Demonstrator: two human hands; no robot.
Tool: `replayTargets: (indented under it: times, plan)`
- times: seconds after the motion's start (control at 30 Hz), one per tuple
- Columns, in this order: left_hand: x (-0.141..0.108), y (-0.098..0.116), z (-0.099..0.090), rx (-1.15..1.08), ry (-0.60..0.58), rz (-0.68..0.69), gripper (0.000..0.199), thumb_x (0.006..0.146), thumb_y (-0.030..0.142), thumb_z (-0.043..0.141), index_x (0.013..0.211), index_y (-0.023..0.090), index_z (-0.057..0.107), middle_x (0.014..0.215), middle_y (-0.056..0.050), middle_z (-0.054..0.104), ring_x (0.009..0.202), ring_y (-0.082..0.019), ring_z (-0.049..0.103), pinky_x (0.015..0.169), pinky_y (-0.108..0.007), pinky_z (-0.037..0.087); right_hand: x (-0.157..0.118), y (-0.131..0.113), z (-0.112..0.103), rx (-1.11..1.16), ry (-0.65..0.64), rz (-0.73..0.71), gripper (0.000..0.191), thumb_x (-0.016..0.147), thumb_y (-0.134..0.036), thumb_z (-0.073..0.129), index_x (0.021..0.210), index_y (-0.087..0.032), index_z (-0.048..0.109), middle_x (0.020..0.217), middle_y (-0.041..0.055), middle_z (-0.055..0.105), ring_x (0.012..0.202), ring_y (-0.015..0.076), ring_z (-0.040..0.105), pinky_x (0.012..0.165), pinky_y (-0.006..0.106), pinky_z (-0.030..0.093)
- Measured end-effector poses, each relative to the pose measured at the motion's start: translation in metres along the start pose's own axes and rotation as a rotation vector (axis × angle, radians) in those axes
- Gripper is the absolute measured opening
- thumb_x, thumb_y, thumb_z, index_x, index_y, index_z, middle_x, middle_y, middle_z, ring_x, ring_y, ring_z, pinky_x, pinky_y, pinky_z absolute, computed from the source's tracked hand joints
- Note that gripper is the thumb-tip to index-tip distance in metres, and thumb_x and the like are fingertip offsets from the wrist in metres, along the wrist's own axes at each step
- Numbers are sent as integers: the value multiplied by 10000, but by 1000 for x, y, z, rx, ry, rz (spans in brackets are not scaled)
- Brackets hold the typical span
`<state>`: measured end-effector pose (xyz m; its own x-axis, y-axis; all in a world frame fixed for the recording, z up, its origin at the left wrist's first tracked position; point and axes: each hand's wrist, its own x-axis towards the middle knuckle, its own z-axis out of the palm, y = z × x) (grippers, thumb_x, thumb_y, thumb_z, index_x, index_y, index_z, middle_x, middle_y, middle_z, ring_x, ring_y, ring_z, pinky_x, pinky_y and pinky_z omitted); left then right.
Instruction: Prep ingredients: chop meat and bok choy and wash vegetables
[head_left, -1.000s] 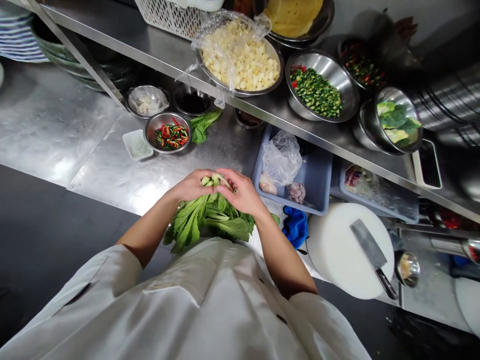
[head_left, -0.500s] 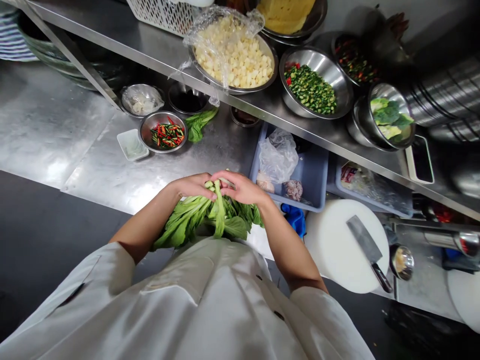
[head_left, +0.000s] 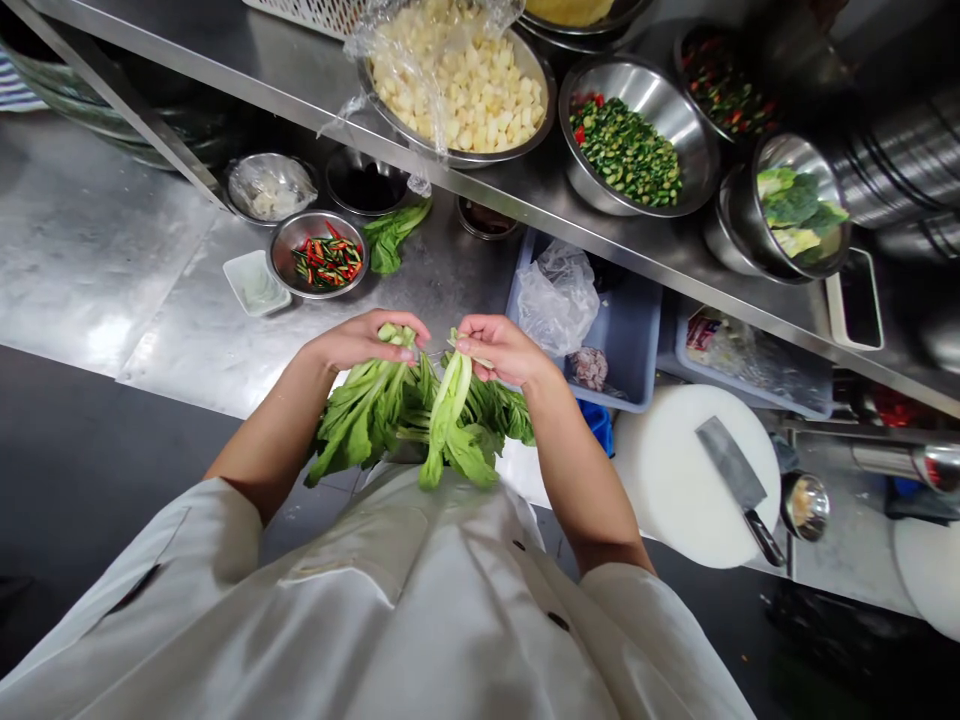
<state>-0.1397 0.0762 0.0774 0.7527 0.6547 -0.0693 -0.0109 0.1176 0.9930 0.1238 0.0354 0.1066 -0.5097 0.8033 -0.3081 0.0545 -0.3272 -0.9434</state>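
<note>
Head view: steel counter (head_left: 180,315), its front edge passing behind our left forearm; we note open metal to the left of a white dish (head_left: 271,305) and a bowl (head_left: 327,293) of cut chillies. Raised shelf (head_left: 247,60), its lip slanting across beyond our hands. Blue-grey bin (head_left: 628,350), near our right hand, limiting room on that side. Round white board (head_left: 667,470), farther right, cleaver (head_left: 729,462) lying on it. Left hand (head_left: 371,338): fingers curled about the stem ends of leafy greens (head_left: 360,405), leaves hanging below. Right hand (head_left: 495,348): thumb and fingers pinched on pale stalks (head_left: 450,400), which droop below our grip. Narrow gap between the two hands.
</note>
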Motion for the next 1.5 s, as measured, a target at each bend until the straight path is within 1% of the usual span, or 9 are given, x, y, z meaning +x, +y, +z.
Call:
replayTargets:
  times: [0.2,0.37,0.53,0.67,0.77,1.0,1.13,1.23,1.5]
  plan:
    - [24,-13,39,-206,182,9,540,664,411,961,1054,181,667,883,0,717,783,-161,695,743,-261,553,26,26,30,208,392,-118,543,613,-585,969,749,-198,613,618,-38,634,520,101,593,493,209,532]
    - [14,-32,34,-233,348,11,445,630,360,965,944,145,734,883,-37,751,746,-165,695,713,-270,572,-7,63,49,289,509,-181,392,639,-456,957,865,-211,751,853,16,756,727,129,683,727,273,613]
    - [-10,-31,15,-298,323,75,357,657,344,959,880,139,771,965,-97,785,780,-257,771,754,-404,651,-114,66,-33,-22,554,-122,266,728,-436,886,829,-257,718,881,81,746,740,223,710,649,388,607]
    - [-35,-27,-1,-314,399,149,324,673,317,949,887,140,782,1076,-132,796,771,-288,787,693,-460,686,-213,53,-160,-395,1560,-180,188,962,-434,576,1103,-357,674,1122,153,703,1062,273,755,802,469,631]
    - [-55,-26,-16,-258,475,201,253,709,298,914,872,152,788,1225,-126,778,778,-280,788,647,-443,700,-237,66,-177,-674,1987,-46,274,958,-377,522,1209,-333,624,1169,181,719,1004,267,773,878,467,631]
    - [-79,-25,-25,-302,582,315,440,712,347,894,1088,317,667,1076,-18,793,744,-280,782,573,-458,686,-46,130,-5,-970,471,40,222,1005,-223,533,1118,-200,722,1237,104,758,1186,220,700,1109,338,520]
    - [-84,-31,-20,-355,537,379,414,694,299,887,985,260,594,1081,-43,755,753,-279,771,618,-509,671,55,133,0,-988,642,324,478,975,-98,545,1445,-11,551,1424,324,611,1354,351,593,1170,489,424]
    - [-94,-38,-19,-375,506,374,369,687,255,878,906,210,583,1098,-61,744,772,-300,780,634,-539,673,77,124,-18,-989,665,545,398,963,-97,573,1352,-55,638,1216,258,725,1169,318,697,1024,408,504]
    - [-84,-45,-21,-289,251,338,277,782,250,887,929,138,680,1242,-133,733,947,-350,807,772,-548,697,30,58,-9,-258,402,-241,355,840,-490,814,1002,-184,735,794,-28,624,702,126,589,685,237,485]
